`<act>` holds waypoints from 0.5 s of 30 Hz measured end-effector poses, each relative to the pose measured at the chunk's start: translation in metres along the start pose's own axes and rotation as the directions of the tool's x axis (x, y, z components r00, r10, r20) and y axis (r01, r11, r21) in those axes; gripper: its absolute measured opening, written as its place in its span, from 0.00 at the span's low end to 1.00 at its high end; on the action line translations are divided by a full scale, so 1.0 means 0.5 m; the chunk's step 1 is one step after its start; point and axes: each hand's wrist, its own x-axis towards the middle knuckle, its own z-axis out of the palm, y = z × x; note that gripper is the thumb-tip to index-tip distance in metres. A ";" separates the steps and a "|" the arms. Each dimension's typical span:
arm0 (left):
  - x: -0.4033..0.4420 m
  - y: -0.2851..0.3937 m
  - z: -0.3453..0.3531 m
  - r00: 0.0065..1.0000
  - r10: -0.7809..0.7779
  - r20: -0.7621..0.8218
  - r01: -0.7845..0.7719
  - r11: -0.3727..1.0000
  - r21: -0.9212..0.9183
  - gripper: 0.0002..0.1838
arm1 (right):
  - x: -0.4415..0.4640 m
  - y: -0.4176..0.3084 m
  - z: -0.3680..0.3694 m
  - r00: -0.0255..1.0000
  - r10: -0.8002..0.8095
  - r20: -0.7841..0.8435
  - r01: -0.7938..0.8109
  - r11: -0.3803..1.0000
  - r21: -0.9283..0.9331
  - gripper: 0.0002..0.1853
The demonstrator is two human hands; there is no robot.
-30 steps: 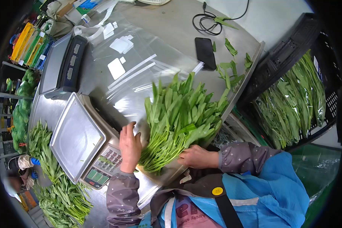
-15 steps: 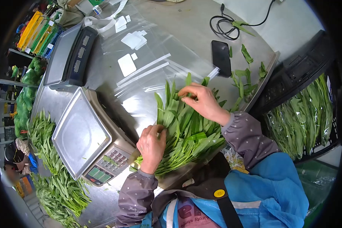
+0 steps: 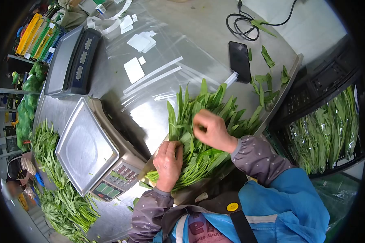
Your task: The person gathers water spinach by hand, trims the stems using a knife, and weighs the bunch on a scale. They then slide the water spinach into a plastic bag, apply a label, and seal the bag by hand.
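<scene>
The left hand [image 3: 168, 165] rests against the near left side of a bunch of leafy greens [image 3: 205, 159] on the desk [image 3: 186, 20], while the right hand [image 3: 211, 128], slightly blurred, is over the leaves with its fingers curled; whether it grips one is unclear. Left of the bunch sits a scale [image 3: 87, 148] with a metal pan, more greens [image 3: 65, 188] lying beyond it. Clear plastic bags [image 3: 166, 46] lie past the bunch, near a dark phone [image 3: 239, 61]. At right, a black crate [image 3: 318, 89] holds wrapped greens [image 3: 324, 129].
</scene>
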 end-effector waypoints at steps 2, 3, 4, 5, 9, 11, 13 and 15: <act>-0.006 -0.004 0.004 1.000 0.009 -0.005 -0.009 1.000 0.028 0.06 | 0.021 0.022 -0.017 0.964 0.262 -0.049 -0.240 0.933 0.269 0.02; -0.008 -0.007 0.005 1.000 0.007 -0.010 -0.007 1.000 0.008 0.06 | 0.033 0.034 -0.027 0.860 0.509 -0.026 -0.423 0.741 0.521 0.02; -0.008 -0.009 0.005 1.000 0.006 -0.012 -0.006 1.000 -0.014 0.06 | 0.048 0.031 -0.043 0.852 0.523 0.006 -0.442 0.714 0.543 0.03; -0.008 -0.010 0.006 1.000 0.008 -0.007 -0.008 1.000 -0.015 0.06 | 0.062 0.029 -0.059 0.844 0.535 0.039 -0.461 0.686 0.562 0.03; -0.005 -0.010 0.010 1.000 0.014 -0.022 -0.015 0.999 -0.032 0.05 | 0.092 0.074 -0.044 0.970 0.242 -0.009 -0.238 0.960 0.145 0.09; -0.005 -0.009 0.008 1.000 0.016 -0.022 -0.017 0.999 -0.033 0.05 | 0.096 0.078 -0.035 0.978 0.202 0.050 -0.207 0.971 0.120 0.14; -0.005 -0.007 0.004 1.000 0.005 0.008 -0.005 1.000 -0.026 0.05 | 0.096 0.081 -0.027 0.986 0.055 0.159 -0.053 0.998 -0.017 0.14; -0.005 -0.008 0.002 1.000 0.002 0.014 -0.002 0.999 -0.035 0.05 | 0.088 0.094 -0.019 0.985 0.061 0.159 -0.060 0.998 -0.009 0.12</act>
